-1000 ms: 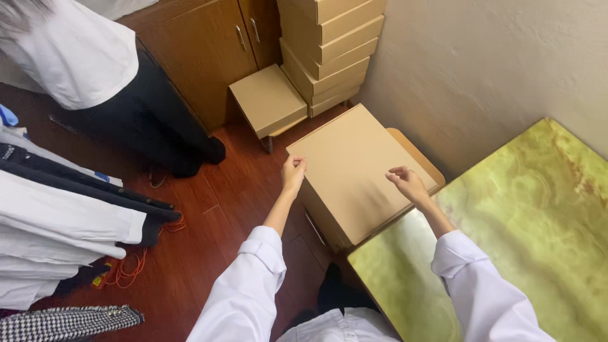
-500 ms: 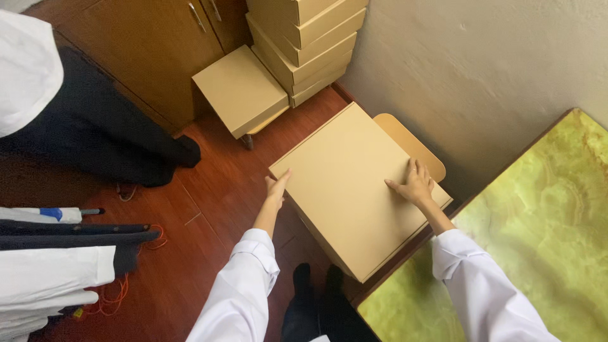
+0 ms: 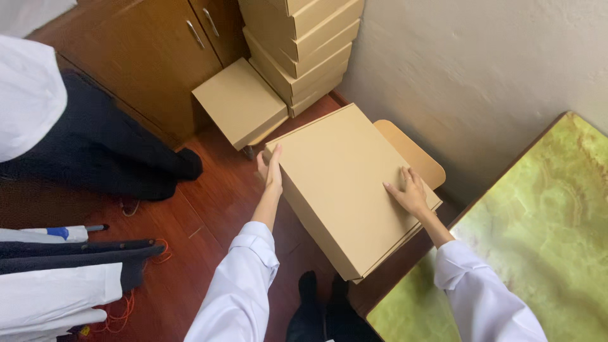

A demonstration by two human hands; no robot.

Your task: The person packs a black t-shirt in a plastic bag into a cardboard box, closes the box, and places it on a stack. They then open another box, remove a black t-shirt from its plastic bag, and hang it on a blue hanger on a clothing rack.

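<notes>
Head view, looking down: the person in white sleeves has a flat brown cardboard box [image 3: 345, 190] between both hands, low over the dark red wooden floor [image 3: 209, 209]. The left hand [image 3: 272, 171] lies edge-on against the box's left side near its far corner, fingers straight and pressed together, not curled under anything I can see. The right hand [image 3: 410, 190] rests flat on the lid towards the right edge, fingers slightly spread, pressing down rather than pinching.

Compared with a second ago, the box has swung round and sits closer in, and the left hand has gone from the far top corner to the side wall, while the right stays on the lid. To me that reads as squaring up or closing the box, with a tan flap [image 3: 411, 155] still sticking out beyond its far right side.

Around it the space is tight. A stack of similar boxes [image 3: 304, 44] stands far against the pale wall [image 3: 481, 69], a single smaller box [image 3: 240, 101] lies just left of that, by the wooden cabinet [image 3: 145, 63]. A green marbled tabletop [image 3: 538, 253] crowds the near right. Another person's dark trousers and shoe [image 3: 126, 164] stand at the left, and folded dark and white clothes [image 3: 63, 272] lie near left.
</notes>
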